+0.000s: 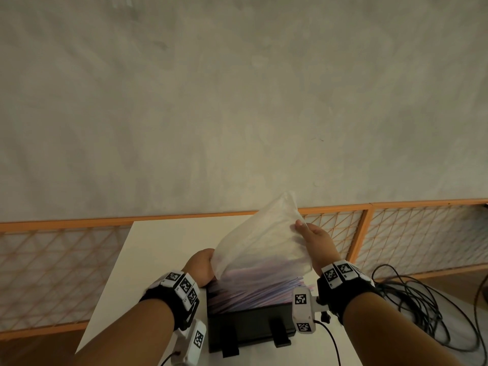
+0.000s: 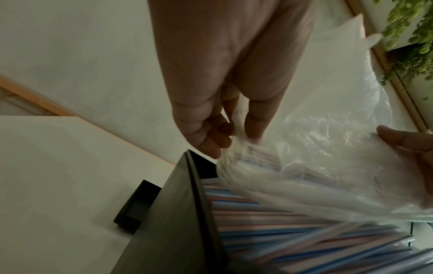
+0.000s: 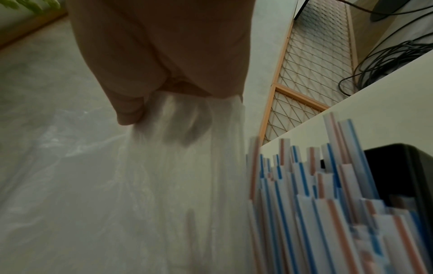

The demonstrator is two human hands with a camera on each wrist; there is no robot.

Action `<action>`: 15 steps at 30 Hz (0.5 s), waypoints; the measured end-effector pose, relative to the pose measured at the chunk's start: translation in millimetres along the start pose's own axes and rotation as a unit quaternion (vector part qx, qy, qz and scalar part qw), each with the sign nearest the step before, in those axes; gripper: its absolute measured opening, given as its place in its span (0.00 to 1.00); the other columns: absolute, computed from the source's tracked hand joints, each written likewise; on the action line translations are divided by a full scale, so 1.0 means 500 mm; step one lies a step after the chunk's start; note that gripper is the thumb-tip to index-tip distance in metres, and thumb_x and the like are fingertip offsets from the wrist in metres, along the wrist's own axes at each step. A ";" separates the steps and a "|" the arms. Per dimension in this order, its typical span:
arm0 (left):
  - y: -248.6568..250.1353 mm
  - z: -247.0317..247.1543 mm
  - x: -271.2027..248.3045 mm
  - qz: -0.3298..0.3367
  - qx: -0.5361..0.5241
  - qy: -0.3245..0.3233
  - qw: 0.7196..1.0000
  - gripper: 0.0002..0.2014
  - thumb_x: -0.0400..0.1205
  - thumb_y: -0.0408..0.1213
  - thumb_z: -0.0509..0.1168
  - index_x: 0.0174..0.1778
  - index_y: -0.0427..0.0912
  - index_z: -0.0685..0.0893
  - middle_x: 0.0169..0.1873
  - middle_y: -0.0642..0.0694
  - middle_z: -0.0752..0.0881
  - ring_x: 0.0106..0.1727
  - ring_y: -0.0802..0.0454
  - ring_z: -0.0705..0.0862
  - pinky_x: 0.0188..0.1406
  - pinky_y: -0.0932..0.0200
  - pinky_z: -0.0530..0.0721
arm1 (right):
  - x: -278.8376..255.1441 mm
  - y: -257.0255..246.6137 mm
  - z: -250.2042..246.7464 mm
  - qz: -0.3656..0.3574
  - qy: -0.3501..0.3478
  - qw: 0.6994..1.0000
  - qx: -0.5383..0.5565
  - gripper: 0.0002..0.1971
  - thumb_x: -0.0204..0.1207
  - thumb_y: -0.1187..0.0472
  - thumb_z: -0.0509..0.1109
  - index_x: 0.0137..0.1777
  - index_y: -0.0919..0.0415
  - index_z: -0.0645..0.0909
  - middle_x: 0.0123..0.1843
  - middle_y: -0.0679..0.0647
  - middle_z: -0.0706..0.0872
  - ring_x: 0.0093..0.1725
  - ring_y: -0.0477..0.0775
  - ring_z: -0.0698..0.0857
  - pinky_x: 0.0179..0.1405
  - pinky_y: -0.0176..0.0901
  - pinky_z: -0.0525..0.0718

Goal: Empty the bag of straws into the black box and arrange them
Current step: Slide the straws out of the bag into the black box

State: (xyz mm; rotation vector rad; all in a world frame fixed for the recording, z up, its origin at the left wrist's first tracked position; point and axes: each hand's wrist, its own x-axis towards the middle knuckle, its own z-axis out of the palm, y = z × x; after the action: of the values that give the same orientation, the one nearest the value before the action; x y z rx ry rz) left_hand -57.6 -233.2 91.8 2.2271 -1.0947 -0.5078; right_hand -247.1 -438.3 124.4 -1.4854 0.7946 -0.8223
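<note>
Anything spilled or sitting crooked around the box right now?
Nothing has spilled onto the table. The straws lie heaped in the black box, their ends uneven and some poking past its right rim. The bag, held by the left hand and right hand, still covers part of the pile.

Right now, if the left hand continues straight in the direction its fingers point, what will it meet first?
The left hand pinches the plastic bag, so the bag is already there. Beyond it, the straws in the black box probably come next; depth is unclear.
</note>
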 end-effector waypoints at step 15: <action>0.006 0.004 0.008 -0.048 -0.071 -0.048 0.995 0.07 0.83 0.37 0.58 0.52 0.38 0.77 0.44 0.43 0.81 0.53 0.40 0.82 0.57 0.49 0.82 | -0.017 -0.005 0.002 0.001 0.023 1.000 0.005 0.10 0.81 0.52 0.66 0.44 0.54 0.87 0.48 0.51 0.89 0.48 0.52 0.85 0.45 0.44 0.82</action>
State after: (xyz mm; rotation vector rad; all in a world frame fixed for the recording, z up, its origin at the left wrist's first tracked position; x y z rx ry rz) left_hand -58.2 -238.4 92.1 2.1572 -0.9698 -0.7171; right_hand -250.4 -430.5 126.3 -1.4614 0.8244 -0.8606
